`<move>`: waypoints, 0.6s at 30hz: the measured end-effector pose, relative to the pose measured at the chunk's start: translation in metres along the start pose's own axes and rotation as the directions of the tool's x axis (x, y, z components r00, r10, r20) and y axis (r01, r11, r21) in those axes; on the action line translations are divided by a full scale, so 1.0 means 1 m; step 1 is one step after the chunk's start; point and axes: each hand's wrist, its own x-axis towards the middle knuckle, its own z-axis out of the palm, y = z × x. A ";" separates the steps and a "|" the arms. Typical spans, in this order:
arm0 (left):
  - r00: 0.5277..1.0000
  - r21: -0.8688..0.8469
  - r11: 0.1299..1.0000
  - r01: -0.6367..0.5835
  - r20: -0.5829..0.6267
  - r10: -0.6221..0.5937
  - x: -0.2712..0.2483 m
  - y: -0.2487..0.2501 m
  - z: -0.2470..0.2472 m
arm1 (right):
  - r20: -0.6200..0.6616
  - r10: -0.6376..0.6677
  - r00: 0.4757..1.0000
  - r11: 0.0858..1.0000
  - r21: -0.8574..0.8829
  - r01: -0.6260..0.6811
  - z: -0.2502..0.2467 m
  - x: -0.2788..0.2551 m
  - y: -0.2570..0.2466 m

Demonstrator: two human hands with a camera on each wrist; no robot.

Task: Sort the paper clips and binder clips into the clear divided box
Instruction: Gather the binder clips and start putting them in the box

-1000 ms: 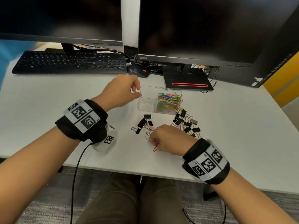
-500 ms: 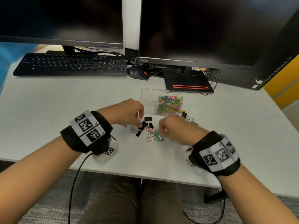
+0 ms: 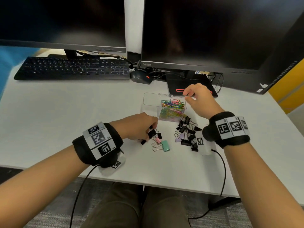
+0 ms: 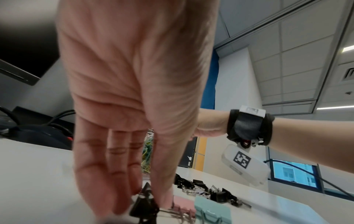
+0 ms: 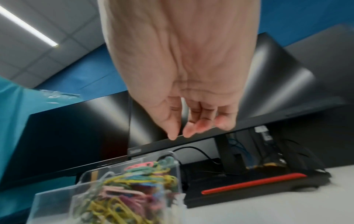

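The clear divided box (image 3: 148, 100) stands mid-desk; its right compartment is full of coloured paper clips (image 3: 172, 107) (image 5: 134, 186) and its left one looks empty. My right hand (image 3: 185, 96) (image 5: 179, 135) hovers over the box's far right corner, fingers loosely curled, nothing visible in them. My left hand (image 3: 152, 127) (image 4: 145, 195) reaches down just in front of the box and pinches a black binder clip (image 3: 151, 133) (image 4: 143, 204) between thumb and fingers. Mint (image 3: 165, 145) (image 4: 210, 212) and pink (image 3: 158, 140) binder clips lie beside it. A pile of mostly black binder clips (image 3: 185, 130) (image 4: 201, 188) lies to the right.
A keyboard (image 3: 74, 68) and mouse (image 3: 141, 77) sit at the back left under two dark monitors. A black monitor base with a red stripe (image 3: 174, 83) lies just behind the box. The desk's front edge (image 3: 148, 183) is close to my wrists.
My right hand rose from the desk's front clips to above the box's paper-clip compartment. My left hand came down from beside the box onto the black binder clips.
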 end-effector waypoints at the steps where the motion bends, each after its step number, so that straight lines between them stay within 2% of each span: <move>1: 1.000 0.014 1.000 -0.028 0.008 0.027 0.000 0.001 -0.001 | -0.009 0.051 0.999 0.998 0.023 -0.051 -0.002 -0.003 0.008; 3: 0.998 0.029 0.998 -0.061 0.032 0.060 0.001 0.004 -0.001 | 0.090 0.165 0.982 0.986 0.003 -0.166 -0.003 -0.010 0.025; 5: 0.995 0.054 0.995 -0.086 0.047 0.083 0.004 0.007 0.001 | 0.298 0.252 0.921 0.968 -0.086 -0.237 0.001 -0.019 0.037; 8: 0.993 0.072 0.992 -0.106 0.063 0.101 0.008 0.012 0.002 | 0.520 0.244 0.819 0.970 -0.147 -0.196 0.010 -0.033 0.040; 13: 0.997 0.069 0.995 -0.071 0.029 0.069 0.005 0.012 -0.002 | 0.577 0.077 0.813 0.997 -0.069 -0.045 0.020 -0.057 0.034; 16: 0.983 0.031 0.999 -0.011 -0.182 0.016 0.000 0.006 -0.012 | 0.537 0.058 0.841 0.994 0.049 -0.100 0.016 -0.073 0.029; 18: 0.926 0.007 0.999 0.052 -0.374 -0.046 -0.001 0.001 -0.022 | 0.474 0.118 0.873 0.983 0.066 -0.169 0.008 -0.080 0.032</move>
